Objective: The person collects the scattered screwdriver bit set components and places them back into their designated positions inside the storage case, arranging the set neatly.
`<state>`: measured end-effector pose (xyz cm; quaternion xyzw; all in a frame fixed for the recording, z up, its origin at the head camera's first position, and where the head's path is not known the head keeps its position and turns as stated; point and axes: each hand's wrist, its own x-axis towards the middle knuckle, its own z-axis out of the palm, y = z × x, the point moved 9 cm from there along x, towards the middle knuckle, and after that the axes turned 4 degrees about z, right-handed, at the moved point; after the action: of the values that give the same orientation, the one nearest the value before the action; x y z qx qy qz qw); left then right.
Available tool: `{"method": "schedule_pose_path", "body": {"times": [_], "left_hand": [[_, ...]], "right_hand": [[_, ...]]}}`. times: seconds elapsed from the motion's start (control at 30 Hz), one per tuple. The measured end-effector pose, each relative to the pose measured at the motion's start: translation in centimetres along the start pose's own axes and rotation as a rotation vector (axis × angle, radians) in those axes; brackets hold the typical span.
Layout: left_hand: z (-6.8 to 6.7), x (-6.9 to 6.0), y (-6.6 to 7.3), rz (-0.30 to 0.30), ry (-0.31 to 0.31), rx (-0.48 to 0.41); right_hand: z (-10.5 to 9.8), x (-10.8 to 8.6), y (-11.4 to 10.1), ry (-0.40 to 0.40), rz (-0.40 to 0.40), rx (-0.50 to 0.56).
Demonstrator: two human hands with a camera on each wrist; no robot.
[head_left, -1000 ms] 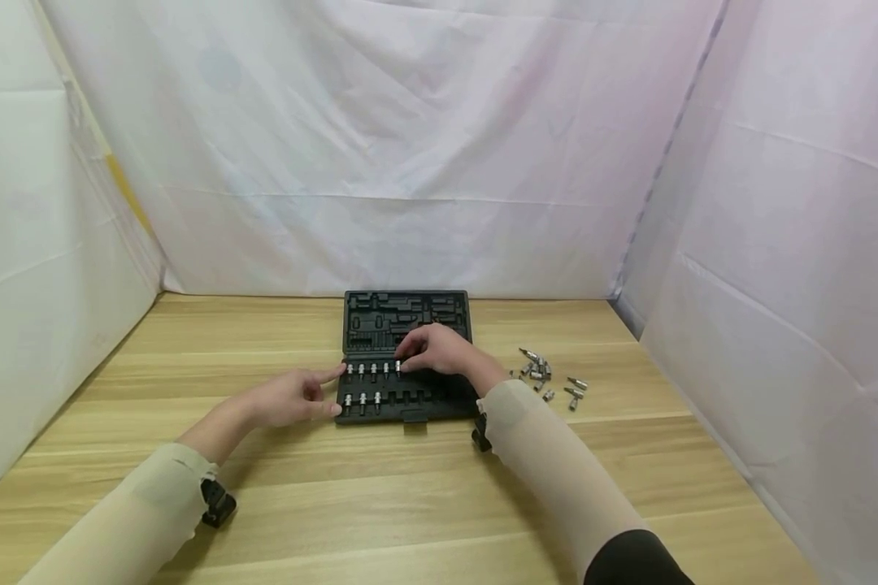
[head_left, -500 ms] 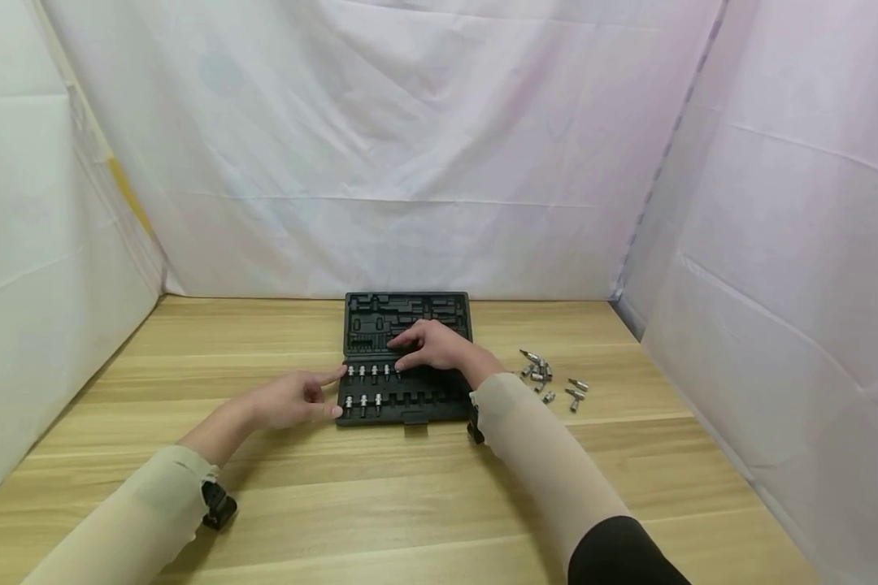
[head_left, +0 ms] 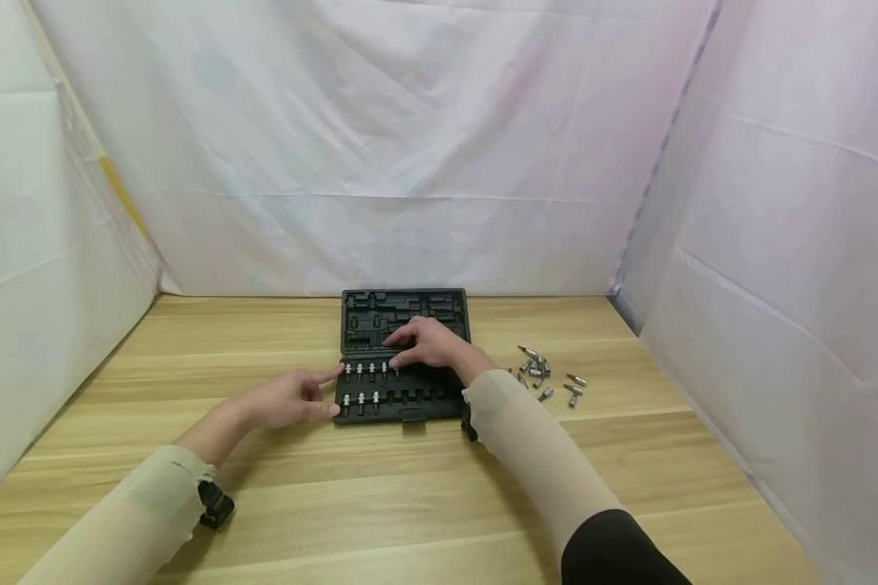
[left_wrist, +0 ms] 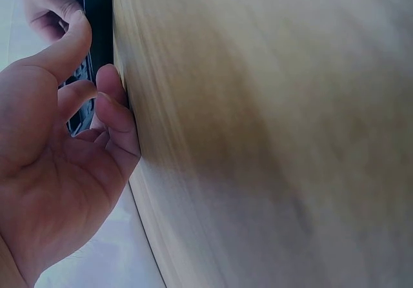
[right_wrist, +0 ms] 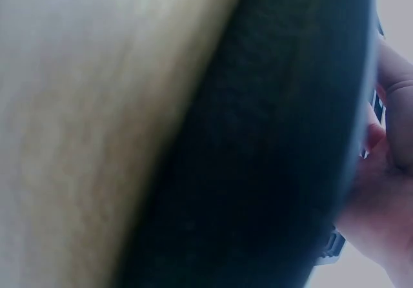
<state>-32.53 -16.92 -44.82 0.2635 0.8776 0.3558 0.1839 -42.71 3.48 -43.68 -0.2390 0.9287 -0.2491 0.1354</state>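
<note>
A: Left hand point(head_left: 284, 399)?
B: Thumb and forefinger apart, both touching the left edge of the unfolded black case point(head_left: 380, 418) on the table point(head_left: 373, 504).
A: Right hand point(head_left: 433, 342)?
B: Above the case; thumb and forefinger apart, thumb at the back row's fifth bit point(head_left: 397, 372). Loose bits point(head_left: 536, 373) lie right of the case.

Case point(head_left: 439, 413) on table point(head_left: 380, 504), bits point(head_left: 362, 399) in its left part, loose bits point(head_left: 535, 372) to its right, curtain point(head_left: 395, 162) behind.
</note>
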Motion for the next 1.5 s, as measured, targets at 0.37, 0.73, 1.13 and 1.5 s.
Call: {"method": "schedule_pose_path", "body": {"times": [0.37, 0.73, 1.13, 1.5], "left_hand": [[-0.4, -0.4, -0.6, -0.007, -0.005, 0.001], [-0.7, -0.8, -1.1, -0.02, 0.008, 0.002], [-0.7, -0.5, -0.6, -0.023, 0.005, -0.001], [-0.9, -1.0, -0.7, -0.036, 0.002, -0.008]], "right_hand": [[0.5, 0.7, -0.5, -0.003, 0.057, 0.013], [0.9, 1.2, -1.0, -0.008, 0.091, -0.018], [0.6, 0.8, -1.1, -0.01, 0.117, -0.083], [1.1, 0.5, -2.0, -0.029, 0.131, -0.167]]}}
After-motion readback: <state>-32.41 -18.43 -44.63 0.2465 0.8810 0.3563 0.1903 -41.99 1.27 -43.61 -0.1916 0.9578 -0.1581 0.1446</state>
